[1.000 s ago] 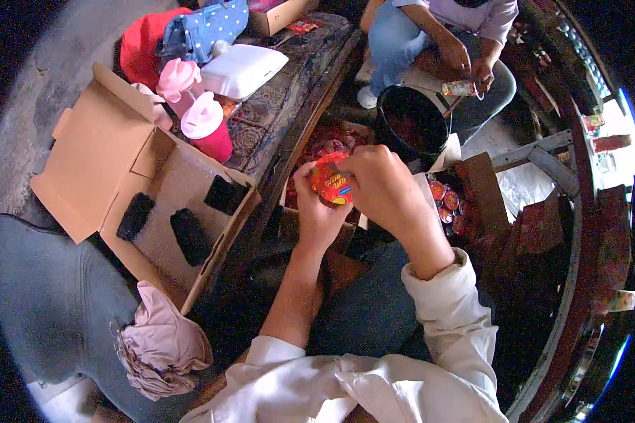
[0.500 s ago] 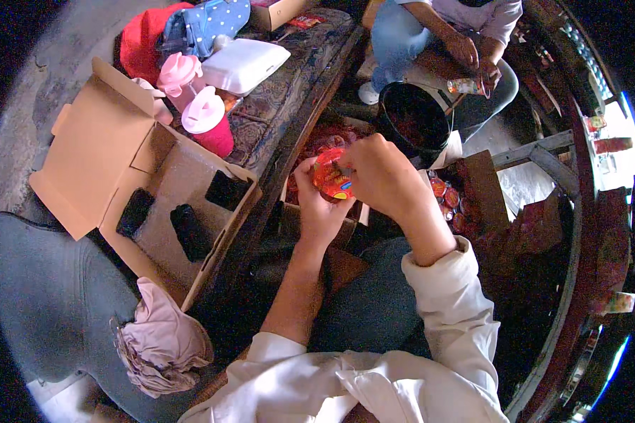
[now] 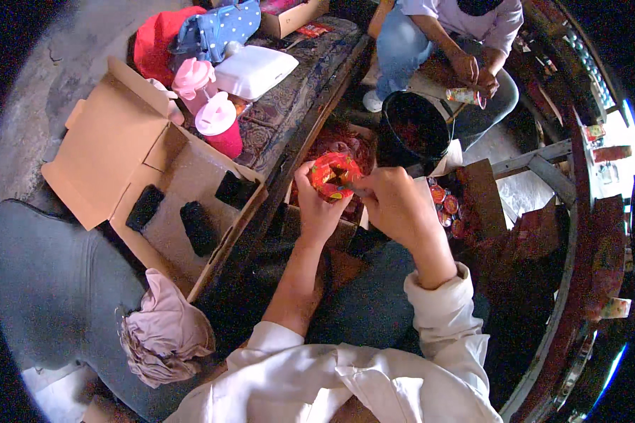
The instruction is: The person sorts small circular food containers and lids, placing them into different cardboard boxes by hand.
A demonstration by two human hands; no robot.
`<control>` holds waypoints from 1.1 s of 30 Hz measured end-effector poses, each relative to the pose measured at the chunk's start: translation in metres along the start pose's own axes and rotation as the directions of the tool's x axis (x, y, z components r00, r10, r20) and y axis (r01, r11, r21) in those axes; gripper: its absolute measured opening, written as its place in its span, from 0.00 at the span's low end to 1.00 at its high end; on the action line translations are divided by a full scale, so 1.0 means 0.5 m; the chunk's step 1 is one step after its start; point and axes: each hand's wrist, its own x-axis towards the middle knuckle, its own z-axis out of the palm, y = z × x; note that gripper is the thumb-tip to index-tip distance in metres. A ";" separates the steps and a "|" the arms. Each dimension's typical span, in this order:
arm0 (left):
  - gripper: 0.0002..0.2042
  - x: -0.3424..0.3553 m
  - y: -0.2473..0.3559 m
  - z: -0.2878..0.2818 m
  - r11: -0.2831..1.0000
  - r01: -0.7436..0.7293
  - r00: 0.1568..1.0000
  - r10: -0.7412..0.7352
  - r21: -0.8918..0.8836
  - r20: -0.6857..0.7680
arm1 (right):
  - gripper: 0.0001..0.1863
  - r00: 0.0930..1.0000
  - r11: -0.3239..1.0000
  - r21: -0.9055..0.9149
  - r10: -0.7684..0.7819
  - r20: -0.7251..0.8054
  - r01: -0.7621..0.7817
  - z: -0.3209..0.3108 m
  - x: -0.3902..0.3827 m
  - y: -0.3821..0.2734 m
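My left hand (image 3: 319,204) holds up a round red printed cup (image 3: 322,171) in front of me, its fingers wrapped around the side. A jagged dark gap shows in the cup's top. At the cup's right edge, my right hand (image 3: 401,208) is closed on a thin grey tool (image 3: 360,189), whose tip reaches the rim; its exact kind is hard to make out. Below and behind the cup stands a carton (image 3: 363,217) with reddish material, partly hidden by my hands. To the right, several round red-lidded cups (image 3: 450,204) lie close together.
An open cardboard box (image 3: 106,148) with black blocks (image 3: 199,229) stands left. Behind it, a patterned bench (image 3: 275,113) bears pink-lidded cups (image 3: 217,116) and a white foam container (image 3: 255,72). A black bucket (image 3: 413,155) stands ahead, near a seated person (image 3: 466,67) holding a printed cup.
My right hand has moved slightly down and away from the cup's top. The cup has tipped, so a dark gap in its top now shows. The view has shifted a little.
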 end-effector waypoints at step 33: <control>0.35 0.013 -0.046 0.104 0.970 -0.103 0.978 0.059 0.221 0.198 | 0.15 0.495 0.095 0.980 0.852 -0.171 0.176 0.094 -0.247 0.480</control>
